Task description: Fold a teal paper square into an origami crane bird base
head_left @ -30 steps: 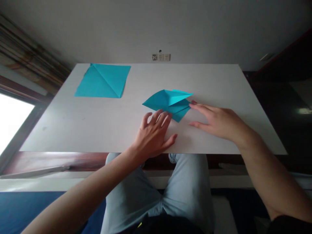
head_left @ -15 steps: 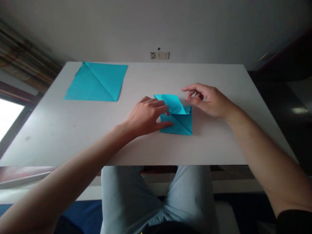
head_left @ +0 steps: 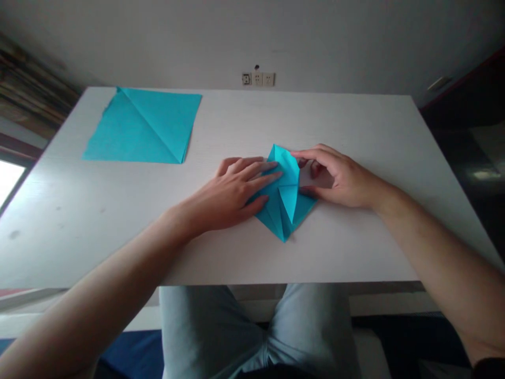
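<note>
- Head view: my left hand (head_left: 239, 189) lies palm down over the left part of a folded turquoise paper (head_left: 290, 171), fingers spread and resting on it, thumb lower down; it clasps nothing.
- My right hand (head_left: 337, 179) is at the paper's right side, fingers bent, with a gap between forefinger and thumb. The forefinger meets the edge of the raised upper part and the thumb meets the lower right layer; whether they pinch it I cannot tell.
- The paper sits on the white table (head_left: 221, 258), right in front of me, between my two hands. One corner points toward me, and a narrow pointed flap hangs over the lower layers, with creases running down to that corner.
- Toward the table's far left, well apart from my hands, lies a larger turquoise piece (head_left: 145, 129) with a diagonal line across it.
- Beyond the far edge, sockets (head_left: 258, 79) are set in the wall (head_left: 355, 42).
- My pale blue trousers (head_left: 213, 326) show below the near edge.
</note>
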Action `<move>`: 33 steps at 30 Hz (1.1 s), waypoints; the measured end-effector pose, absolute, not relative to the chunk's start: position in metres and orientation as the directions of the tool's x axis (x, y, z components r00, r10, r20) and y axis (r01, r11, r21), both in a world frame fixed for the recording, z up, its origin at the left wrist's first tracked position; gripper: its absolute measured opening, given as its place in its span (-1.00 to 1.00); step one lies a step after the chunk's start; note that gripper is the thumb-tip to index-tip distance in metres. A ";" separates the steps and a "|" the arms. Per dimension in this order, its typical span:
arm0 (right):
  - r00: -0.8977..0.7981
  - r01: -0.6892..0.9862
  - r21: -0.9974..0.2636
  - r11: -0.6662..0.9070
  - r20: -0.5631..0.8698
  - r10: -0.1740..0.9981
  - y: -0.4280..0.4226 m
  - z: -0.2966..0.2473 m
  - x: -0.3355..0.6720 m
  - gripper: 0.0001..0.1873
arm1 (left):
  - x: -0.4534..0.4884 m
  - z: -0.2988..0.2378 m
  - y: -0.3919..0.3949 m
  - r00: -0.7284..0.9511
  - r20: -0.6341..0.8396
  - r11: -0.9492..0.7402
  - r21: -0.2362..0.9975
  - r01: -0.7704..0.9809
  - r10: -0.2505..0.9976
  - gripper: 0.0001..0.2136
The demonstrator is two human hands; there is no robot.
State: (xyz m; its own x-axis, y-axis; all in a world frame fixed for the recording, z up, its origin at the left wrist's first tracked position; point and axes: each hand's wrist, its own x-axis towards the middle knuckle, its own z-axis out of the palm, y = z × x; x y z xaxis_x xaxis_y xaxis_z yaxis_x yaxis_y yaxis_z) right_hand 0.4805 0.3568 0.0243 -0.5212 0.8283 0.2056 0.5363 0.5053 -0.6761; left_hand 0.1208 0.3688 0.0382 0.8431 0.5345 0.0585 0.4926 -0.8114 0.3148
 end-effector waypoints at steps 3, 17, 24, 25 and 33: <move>-0.528 0.549 -0.668 0.503 0.189 0.828 0.354 0.027 0.481 -0.08 | 0.125 0.035 0.367 0.840 0.054 -0.808 0.314 0.499 0.540 -0.42; -0.550 0.584 -0.641 0.497 0.137 0.824 0.351 0.025 0.483 0.19 | 0.142 0.028 0.370 0.848 0.085 -0.818 0.327 0.473 0.524 -0.31; -0.554 0.629 -0.582 0.515 0.130 0.822 0.351 0.029 0.485 0.19 | 0.144 0.025 0.374 0.856 0.099 -0.825 0.344 0.449 0.508 -0.38; -0.549 0.636 -0.580 0.509 0.123 0.827 0.352 0.028 0.486 0.20 | 0.144 0.026 0.374 0.857 0.096 -0.824 0.346 0.448 0.506 -0.39; -0.557 0.635 -0.589 0.500 0.100 0.825 0.348 0.029 0.483 0.12 | 0.140 0.039 0.379 0.865 0.066 -0.786 0.456 0.417 0.497 -0.42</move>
State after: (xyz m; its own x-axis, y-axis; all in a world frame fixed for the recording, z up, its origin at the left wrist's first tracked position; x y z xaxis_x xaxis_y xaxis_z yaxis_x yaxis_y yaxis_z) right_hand 0.4829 0.3485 0.0286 -0.5567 0.8247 0.1002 0.6351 0.5002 -0.5886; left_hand 0.1401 0.3786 0.0387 0.8649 0.4974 0.0664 0.4171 -0.7862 0.4560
